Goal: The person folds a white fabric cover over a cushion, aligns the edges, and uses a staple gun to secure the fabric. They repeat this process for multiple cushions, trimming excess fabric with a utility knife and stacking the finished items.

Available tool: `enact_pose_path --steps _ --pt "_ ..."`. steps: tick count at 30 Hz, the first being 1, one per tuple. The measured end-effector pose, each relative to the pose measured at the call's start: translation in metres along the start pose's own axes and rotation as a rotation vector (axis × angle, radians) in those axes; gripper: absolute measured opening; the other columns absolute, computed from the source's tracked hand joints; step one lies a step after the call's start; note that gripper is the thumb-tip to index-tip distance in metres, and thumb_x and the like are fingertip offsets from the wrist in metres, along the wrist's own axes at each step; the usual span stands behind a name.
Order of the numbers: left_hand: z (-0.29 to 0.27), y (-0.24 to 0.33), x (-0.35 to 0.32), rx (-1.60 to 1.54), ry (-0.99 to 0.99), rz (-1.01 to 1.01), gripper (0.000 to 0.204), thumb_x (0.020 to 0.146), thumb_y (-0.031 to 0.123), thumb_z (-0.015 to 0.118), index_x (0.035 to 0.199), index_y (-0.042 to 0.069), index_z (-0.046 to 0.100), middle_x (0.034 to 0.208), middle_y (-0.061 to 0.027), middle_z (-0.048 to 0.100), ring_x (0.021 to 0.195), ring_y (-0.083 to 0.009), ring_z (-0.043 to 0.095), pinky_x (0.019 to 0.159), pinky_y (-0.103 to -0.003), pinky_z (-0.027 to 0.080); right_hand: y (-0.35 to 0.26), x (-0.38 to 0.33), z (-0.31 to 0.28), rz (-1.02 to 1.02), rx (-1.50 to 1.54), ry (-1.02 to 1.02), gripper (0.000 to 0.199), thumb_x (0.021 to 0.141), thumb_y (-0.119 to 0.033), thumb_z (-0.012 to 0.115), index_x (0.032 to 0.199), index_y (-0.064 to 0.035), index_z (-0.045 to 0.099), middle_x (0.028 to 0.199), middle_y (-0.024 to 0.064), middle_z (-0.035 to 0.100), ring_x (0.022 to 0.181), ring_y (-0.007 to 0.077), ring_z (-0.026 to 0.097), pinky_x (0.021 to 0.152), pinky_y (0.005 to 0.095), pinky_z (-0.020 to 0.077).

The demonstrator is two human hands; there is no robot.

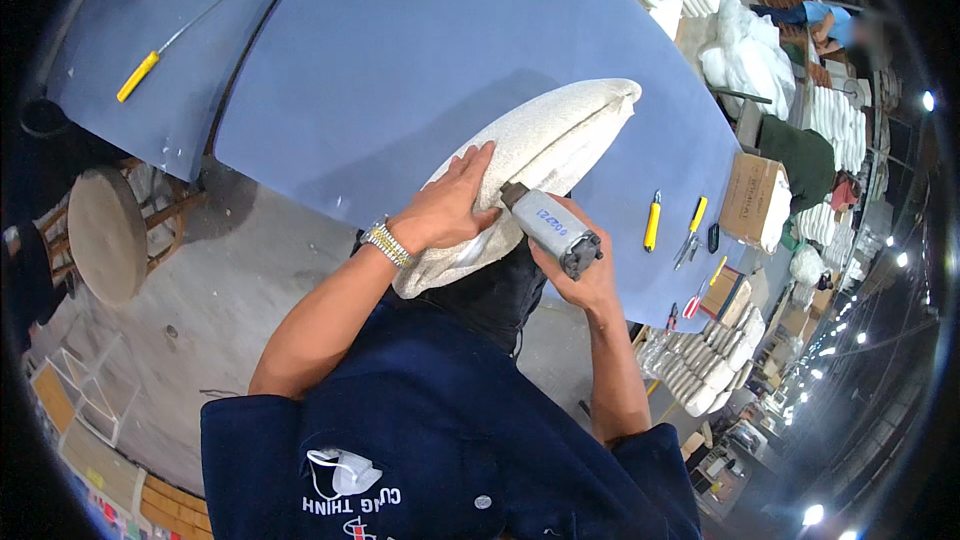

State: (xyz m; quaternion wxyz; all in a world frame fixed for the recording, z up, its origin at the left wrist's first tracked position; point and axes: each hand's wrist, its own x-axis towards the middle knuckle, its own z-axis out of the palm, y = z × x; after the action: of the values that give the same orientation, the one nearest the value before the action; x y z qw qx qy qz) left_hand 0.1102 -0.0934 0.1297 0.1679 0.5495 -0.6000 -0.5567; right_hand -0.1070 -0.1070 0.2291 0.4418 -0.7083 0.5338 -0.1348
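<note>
A cream fabric-covered cushion (555, 130) is tilted at the near edge of the blue-topped table (400, 50), its lower end over my lap. Across its near part lies my left hand (445, 202), pressing and holding the fabric, with the thumb close to the tool. My right hand (585, 285) is wrapped round a grey staple gun (550, 227). The gun's dark nose meets the cushion's fabric just right of my left hand. The gun's handle is mostly hidden by my fingers.
A yellow-handled screwdriver (140, 75) lies on the left table section, beyond a gap. To the right are a yellow-handled tool (653, 222), pliers (690, 240), scissors (692, 306) and a cardboard box (752, 198). A round-topped stool (105, 235) stands at left. Another person (825, 25) is far right.
</note>
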Motion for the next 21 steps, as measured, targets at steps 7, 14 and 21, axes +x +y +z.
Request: enact_pose_path --steps 7,14,21 --pt "0.0 0.006 -0.001 -0.006 0.022 -0.032 0.093 0.092 0.029 0.07 0.162 0.004 0.014 0.162 -0.034 0.025 0.151 -0.0482 0.027 0.124 -0.049 0.03 -0.003 0.003 0.005 0.075 -0.05 -0.004 0.056 0.074 -0.01 0.076 0.128 -0.0034 0.065 0.121 0.0202 0.071 0.111 0.0356 0.071 0.095 0.0387 0.0547" --pt "-0.001 0.006 0.003 0.02 0.029 0.022 0.094 0.092 0.027 0.072 0.162 0.003 0.014 0.163 -0.0334 0.024 0.152 -0.0458 0.027 0.124 -0.048 0.03 -0.001 -0.006 0.0 -0.018 -0.065 0.002 0.059 0.072 -0.007 0.077 0.13 -0.0034 0.065 0.124 0.0199 0.07 0.112 0.0367 0.07 0.097 0.0399 0.0545" --pt "-0.001 0.006 0.0 -0.011 0.024 0.007 0.1 0.087 0.02 0.077 0.162 0.005 0.013 0.164 -0.0326 0.023 0.152 -0.0449 0.027 0.124 -0.049 0.032 -0.012 -0.004 -0.002 -0.065 -0.127 -0.075 0.061 0.07 -0.007 0.078 0.13 -0.0026 0.065 0.123 0.0205 0.071 0.112 0.0386 0.07 0.095 0.0399 0.0551"
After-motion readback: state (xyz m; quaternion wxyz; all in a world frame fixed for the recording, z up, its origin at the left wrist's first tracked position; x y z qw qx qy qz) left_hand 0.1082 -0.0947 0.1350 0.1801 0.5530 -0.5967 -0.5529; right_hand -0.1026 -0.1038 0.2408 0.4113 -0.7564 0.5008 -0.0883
